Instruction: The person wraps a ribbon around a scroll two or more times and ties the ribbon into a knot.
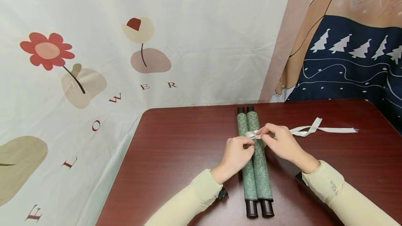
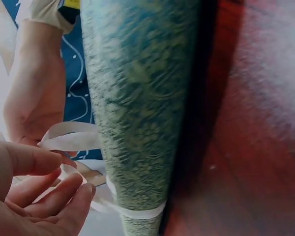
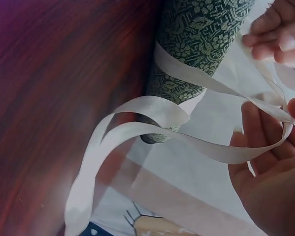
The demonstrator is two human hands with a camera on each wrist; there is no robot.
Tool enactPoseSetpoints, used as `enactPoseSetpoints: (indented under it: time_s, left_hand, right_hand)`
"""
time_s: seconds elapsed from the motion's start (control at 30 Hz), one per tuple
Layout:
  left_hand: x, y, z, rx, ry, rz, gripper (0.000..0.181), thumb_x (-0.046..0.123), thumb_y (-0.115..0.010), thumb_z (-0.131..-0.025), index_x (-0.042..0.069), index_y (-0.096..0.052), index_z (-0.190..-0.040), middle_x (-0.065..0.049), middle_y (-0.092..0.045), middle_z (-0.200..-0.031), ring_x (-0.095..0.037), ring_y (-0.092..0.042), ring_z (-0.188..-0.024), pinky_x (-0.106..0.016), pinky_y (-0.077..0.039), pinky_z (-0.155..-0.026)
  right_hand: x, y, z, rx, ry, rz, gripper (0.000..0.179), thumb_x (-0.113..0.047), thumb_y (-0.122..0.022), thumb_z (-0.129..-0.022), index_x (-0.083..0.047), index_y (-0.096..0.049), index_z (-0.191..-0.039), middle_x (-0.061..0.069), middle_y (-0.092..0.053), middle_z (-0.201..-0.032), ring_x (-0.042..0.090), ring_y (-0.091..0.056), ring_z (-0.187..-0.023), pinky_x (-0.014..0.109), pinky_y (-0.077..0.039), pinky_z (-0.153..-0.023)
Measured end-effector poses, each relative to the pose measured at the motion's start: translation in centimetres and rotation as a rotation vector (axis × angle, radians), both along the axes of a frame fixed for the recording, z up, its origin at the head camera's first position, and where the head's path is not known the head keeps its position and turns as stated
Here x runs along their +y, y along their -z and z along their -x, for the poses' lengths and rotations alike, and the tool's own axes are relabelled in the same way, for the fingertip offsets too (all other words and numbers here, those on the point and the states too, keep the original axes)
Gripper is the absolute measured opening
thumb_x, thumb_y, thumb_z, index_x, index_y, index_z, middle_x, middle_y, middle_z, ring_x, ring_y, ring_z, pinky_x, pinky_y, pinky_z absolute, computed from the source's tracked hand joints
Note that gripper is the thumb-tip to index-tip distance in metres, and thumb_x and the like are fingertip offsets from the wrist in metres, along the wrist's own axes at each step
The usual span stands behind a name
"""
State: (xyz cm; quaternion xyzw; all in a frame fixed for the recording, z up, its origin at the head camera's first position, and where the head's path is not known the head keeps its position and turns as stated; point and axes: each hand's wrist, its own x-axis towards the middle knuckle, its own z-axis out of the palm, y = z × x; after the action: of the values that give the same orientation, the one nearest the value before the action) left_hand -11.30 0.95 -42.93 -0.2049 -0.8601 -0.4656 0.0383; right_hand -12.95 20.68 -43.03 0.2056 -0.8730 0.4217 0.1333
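Two green scrolls [image 1: 262, 170] lie side by side, near to far, on dark-red table [image 1: 172, 152]. White ribbon [image 1: 314, 126] round far half, ends trailing right. Left hand [image 1: 239, 152], right hand [image 1: 281, 143] both pinch ribbon.

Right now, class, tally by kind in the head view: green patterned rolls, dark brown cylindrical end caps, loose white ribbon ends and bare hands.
Green patterned rolls: 2
Dark brown cylindrical end caps: 4
Loose white ribbon ends: 2
Bare hands: 2
Total: 10

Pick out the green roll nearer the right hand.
In the head view, the rightmost green roll; the other green roll lies alongside, nearer the left hand.
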Motion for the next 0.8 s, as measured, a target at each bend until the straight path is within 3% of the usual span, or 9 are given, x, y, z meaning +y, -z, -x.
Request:
enactPoseSetpoints:
  time_s: [0.1, 0.2, 0.33, 0.47, 0.6, 0.8]
  left_hand:
    - [0.1, 0.4, -0.2, 0.057, 0.023, 0.025, 0.019, -0.003, -0.07, -0.087, 0.0, -0.083, -0.101, -0.008, -0.079, -0.105, -0.009, -0.072, -0.102, -0.019, -0.054, -0.089]
    - [0.3, 0.5, -0.4, 0.075, 0.033, 0.034, 0.023, -0.004, -0.069, -0.088, -0.002, -0.081, -0.108, -0.011, -0.078, -0.111, -0.014, -0.072, -0.11, -0.021, -0.053, -0.095]
    - [0.6, 0.6, -0.8, 0.052, 0.028, 0.047, 0.03, -0.003, -0.067, -0.092, -0.005, -0.075, -0.121, -0.016, -0.073, -0.124, -0.018, -0.066, -0.12, -0.026, -0.051, -0.101]
    - [0.9, 0.7, -1.1, 0.021, 0.002, 0.058, 0.034, 0.001, -0.067, -0.096, -0.006, -0.069, -0.129, -0.02, -0.067, -0.134, -0.022, -0.061, -0.128, -0.029, -0.048, -0.104]
    - [1.1, 0.9, -1.0, 0.077, -0.009, 0.11, 0.035, 0.007, -0.069, -0.098, -0.005, -0.069, -0.131, -0.015, -0.069, -0.132, -0.019, -0.065, -0.124, -0.027, -0.051, -0.102]
    - [1.3, 1.1, -0.4, 0.222, -0.052, 0.253, 0.023, 0.017, -0.073, -0.095, 0.007, -0.08, -0.116, 0.0, -0.078, -0.112, -0.014, -0.066, -0.094, -0.022, -0.052, -0.081]
  right_hand:
    - [0.2, 0.0, 0.2, -0.079, 0.008, 0.047, 0.023, 0.005, -0.061, -0.089, -0.015, -0.072, -0.084, 0.002, -0.078, -0.094, 0.008, -0.063, -0.077, 0.024, -0.049, -0.066]
    - [0.4, 0.3, 0.4, -0.107, 0.017, 0.075, 0.023, 0.004, -0.062, -0.089, -0.015, -0.071, -0.082, -0.002, -0.073, -0.084, 0.008, -0.058, -0.07, 0.025, -0.046, -0.061]
    - [0.5, 0.4, 0.5, -0.163, 0.009, 0.128, 0.021, 0.003, -0.061, -0.089, -0.015, -0.069, -0.081, -0.005, -0.059, -0.068, 0.008, -0.047, -0.056, 0.026, -0.04, -0.051]
    - [0.3, 0.2, 0.6, -0.217, -0.019, 0.176, 0.018, 0.003, -0.061, -0.09, -0.012, -0.068, -0.082, -0.006, -0.052, -0.063, 0.007, -0.044, -0.053, 0.026, -0.039, -0.049]
    - [0.2, -0.1, 0.5, -0.246, -0.046, 0.213, 0.016, 0.004, -0.062, -0.09, -0.008, -0.068, -0.082, 0.002, -0.056, -0.064, 0.007, -0.046, -0.055, 0.026, -0.04, -0.05]
    - [0.0, 0.0, 0.7, -0.281, -0.068, 0.244, 0.014, 0.003, -0.062, -0.092, -0.005, -0.069, -0.083, 0.011, -0.068, -0.075, 0.007, -0.046, -0.055, 0.025, -0.04, -0.05]
